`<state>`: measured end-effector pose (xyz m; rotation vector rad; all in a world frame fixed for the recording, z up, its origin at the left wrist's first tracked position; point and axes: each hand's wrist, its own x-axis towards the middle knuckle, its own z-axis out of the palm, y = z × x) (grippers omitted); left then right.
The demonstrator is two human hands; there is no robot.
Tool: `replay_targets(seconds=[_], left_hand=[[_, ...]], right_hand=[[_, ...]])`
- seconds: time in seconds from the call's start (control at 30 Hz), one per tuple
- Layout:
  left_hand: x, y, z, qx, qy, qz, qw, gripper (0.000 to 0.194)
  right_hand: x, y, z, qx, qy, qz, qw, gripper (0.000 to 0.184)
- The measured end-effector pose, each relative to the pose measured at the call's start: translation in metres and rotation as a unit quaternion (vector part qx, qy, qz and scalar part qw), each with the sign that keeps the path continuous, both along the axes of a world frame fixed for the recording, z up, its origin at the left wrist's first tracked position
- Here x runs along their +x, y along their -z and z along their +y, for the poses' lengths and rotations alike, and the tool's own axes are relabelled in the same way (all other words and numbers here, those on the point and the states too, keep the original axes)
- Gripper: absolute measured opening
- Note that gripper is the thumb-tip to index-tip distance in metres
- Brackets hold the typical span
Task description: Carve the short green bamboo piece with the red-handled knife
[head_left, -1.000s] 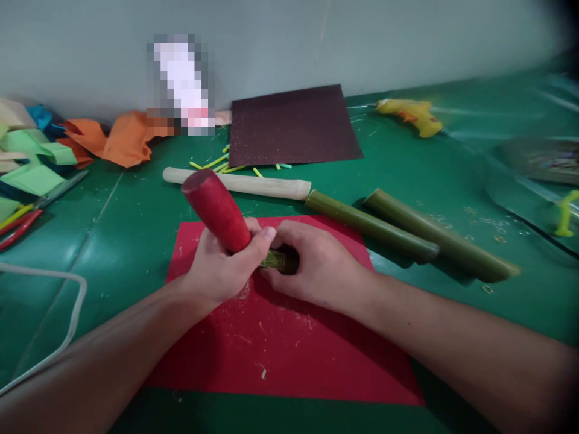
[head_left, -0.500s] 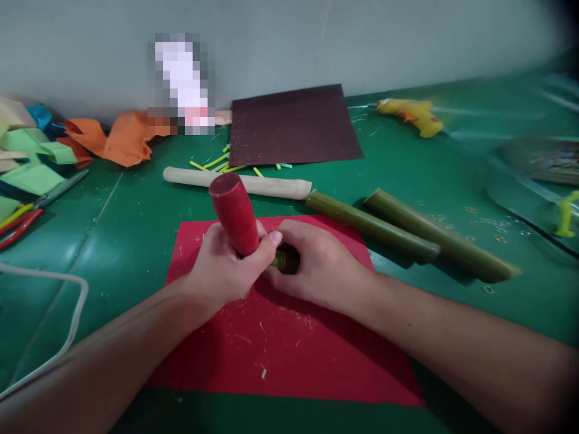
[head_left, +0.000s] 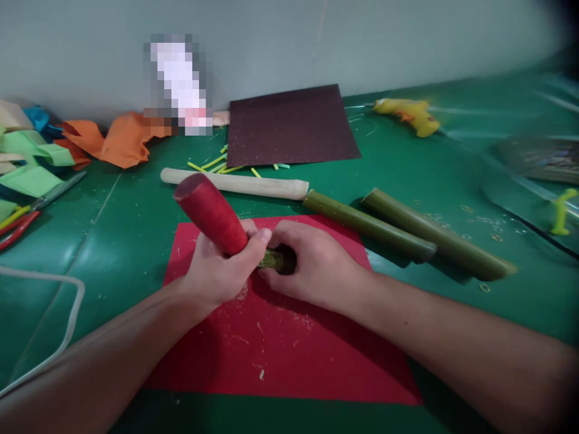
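Observation:
My left hand point(head_left: 221, 268) is wrapped round the lower end of a red cylinder point(head_left: 208, 212) that points up and to the left. My right hand point(head_left: 312, 262) is closed over a short green bamboo piece point(head_left: 272, 260), which shows only between the two hands. Both hands rest over a red sheet point(head_left: 280, 343) scattered with pale shavings. The two hands touch each other at the thumbs.
Beyond the red sheet lie a part-peeled bamboo stick point(head_left: 253, 184), and a thicker bamboo tube point(head_left: 434, 241). A dark sandpaper sheet point(head_left: 289, 126) and yellow glue gun point(head_left: 409, 114) sit near the wall. Coloured paper scraps point(head_left: 40, 157), scissors point(head_left: 27, 211) and a white cable point(head_left: 67, 313) lie left.
The red cylinder's free end swung right to nearly upright, then tilted back to the left. Both hands stayed in place on the red sheet.

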<state>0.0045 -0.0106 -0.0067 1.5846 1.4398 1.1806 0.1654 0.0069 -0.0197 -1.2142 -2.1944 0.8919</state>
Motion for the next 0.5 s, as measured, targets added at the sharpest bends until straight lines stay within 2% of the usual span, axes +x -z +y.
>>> replay_targets(seconds=[0.2,0.5], left_hand=[[-0.0026,0.0062,-0.0014,0.017,0.011,0.049,0.999,0.032],[0.0021,0.0066,-0.001,0.015,-0.035,0.003,0.999,0.028]], right_hand=[[-0.0003,-0.0008,-0.0012,0.007,-0.003,0.02,1.0,0.01],[-0.0003,0.0016,0.0009,0.016,-0.007,0.008,1.0,0.012]])
